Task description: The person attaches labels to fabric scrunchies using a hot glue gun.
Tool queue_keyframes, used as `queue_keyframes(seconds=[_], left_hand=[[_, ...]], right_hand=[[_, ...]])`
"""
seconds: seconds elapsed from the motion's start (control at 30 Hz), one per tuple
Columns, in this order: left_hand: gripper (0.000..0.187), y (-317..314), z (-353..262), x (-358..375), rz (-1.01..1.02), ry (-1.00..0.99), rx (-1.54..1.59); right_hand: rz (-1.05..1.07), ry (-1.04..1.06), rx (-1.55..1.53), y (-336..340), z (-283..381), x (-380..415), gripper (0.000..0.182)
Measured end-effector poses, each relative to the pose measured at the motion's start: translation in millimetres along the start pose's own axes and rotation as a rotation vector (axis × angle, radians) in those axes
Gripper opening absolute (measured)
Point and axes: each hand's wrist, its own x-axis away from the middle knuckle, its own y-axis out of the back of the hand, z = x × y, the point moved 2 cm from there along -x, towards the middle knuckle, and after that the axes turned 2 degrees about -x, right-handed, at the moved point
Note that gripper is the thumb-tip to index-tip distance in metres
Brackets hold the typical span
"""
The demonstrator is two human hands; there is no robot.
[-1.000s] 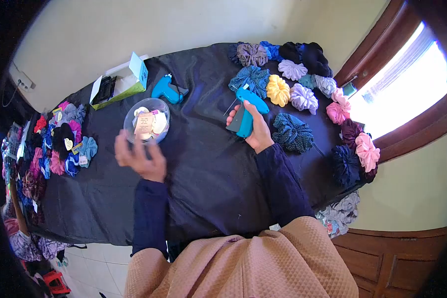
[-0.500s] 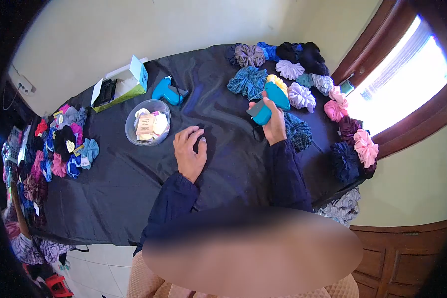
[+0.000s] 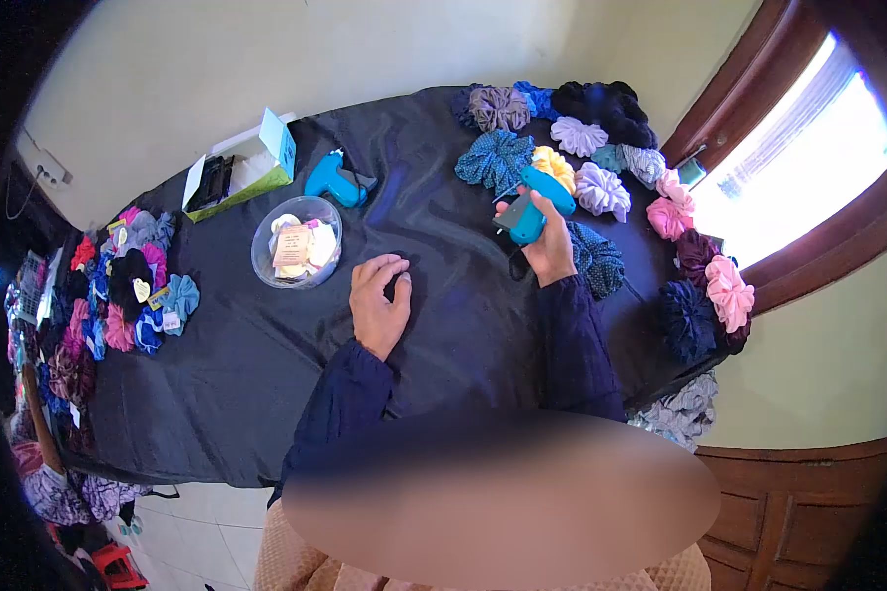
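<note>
My right hand (image 3: 552,248) is wrapped round a teal tagging gun (image 3: 543,189) with a grey part, above the right half of the black-covered table. Behind and beside that hand lie a dotted teal scrunchie (image 3: 493,160), a yellow scrunchie (image 3: 556,167), a lilac scrunchie (image 3: 601,191) and a dark dotted scrunchie (image 3: 598,260). On the cloth rests my left hand (image 3: 379,305), empty, fingers loosely bent and thumb apart. Just beyond it stands a clear round tub (image 3: 256,258) holding paper tags (image 3: 293,246).
A second teal tagging gun (image 3: 337,181) lies behind the tub. Near the wall stands an open box (image 3: 251,192) with black and clear contents. Piles of tagged scrunchies (image 3: 128,281) cover the left end. Pink scrunchies (image 3: 729,294) and dark ones line the right edge, below a window (image 3: 788,167).
The view has shifted slightly. My right hand has tilted the tagging gun a little; my left hand stays resting on the cloth.
</note>
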Motion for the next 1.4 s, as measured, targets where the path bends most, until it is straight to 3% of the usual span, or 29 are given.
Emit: queue_keyframes(seconds=[0.6, 0.83, 1.03, 1.13, 1.4], left_hand=[[0.015, 1.9, -1.9, -1.2, 0.028, 0.026, -0.010], [0.016, 2.0, -1.0, -0.7, 0.036, 0.017, -0.003], [0.016, 2.2, -2.2, -1.7, -0.004, -0.012, 0.000], [0.016, 0.4, -2.1, -1.0, -0.045, 0.005, 0.102], [0.021, 15.4, -16.3, -3.3, -0.160, -0.172, -0.114]], right_hand=[[0.028, 0.006, 0.049, -7.5, -0.2, 6.3, 0.038], [0.074, -0.055, 0.105, -10.2, -0.3, 11.3, 0.043], [0.198, -0.124, 0.152, -27.1, -3.5, 23.9, 0.040], [0.367, -0.190, 0.095, -24.7, -1.3, 27.2, 0.041], [0.249, -0.189, 0.103, -12.0, -4.1, 11.3, 0.039]])
